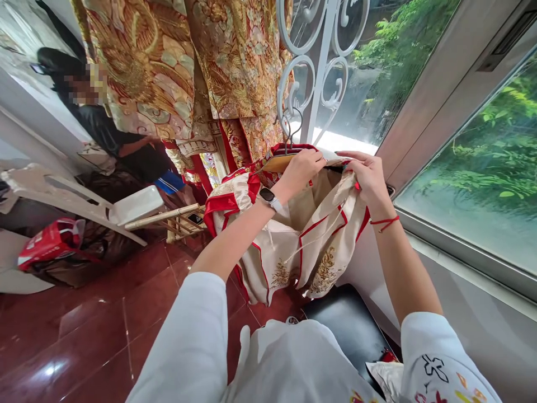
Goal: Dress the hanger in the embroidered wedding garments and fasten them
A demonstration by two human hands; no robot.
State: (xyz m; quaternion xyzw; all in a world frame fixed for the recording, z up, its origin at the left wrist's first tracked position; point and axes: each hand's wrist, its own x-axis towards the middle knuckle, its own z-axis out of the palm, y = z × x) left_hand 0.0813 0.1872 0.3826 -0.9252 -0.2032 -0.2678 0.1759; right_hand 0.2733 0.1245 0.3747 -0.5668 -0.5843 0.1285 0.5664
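Observation:
A cream garment with red trim and gold embroidery hangs from a wooden hanger hooked on a white iron scroll grille. My left hand, a dark watch on its wrist, is closed on the garment's top edge at the hanger. My right hand, a red string round its wrist, pinches the garment's collar just to the right. Both hands hold the fabric spread apart at the top.
A large gold and red embroidered robe hangs behind. A person in dark clothes crouches at the left by a white chair and a red bag. A black stool stands below; windows at right.

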